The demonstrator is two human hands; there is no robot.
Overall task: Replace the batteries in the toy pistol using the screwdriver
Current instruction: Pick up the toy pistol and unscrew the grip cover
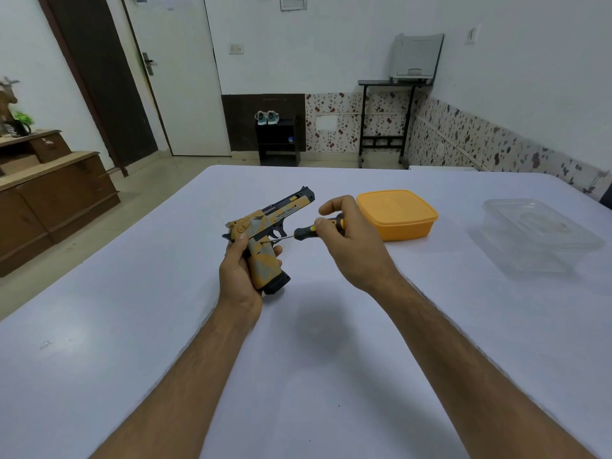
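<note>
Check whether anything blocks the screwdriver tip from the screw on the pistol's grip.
Nothing visible does. The right hand holds the screwdriver with its tip already at the grip of the toy pistol, which the left hand holds; its fingers sit below the tip.

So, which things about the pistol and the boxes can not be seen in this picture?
- Head view: the screw at the screwdriver tip on the toy pistol is too small.
- The left hand hides the back of the grip.
- The lid hides what is inside the orange box.
- The clear container is too blurred.
</note>
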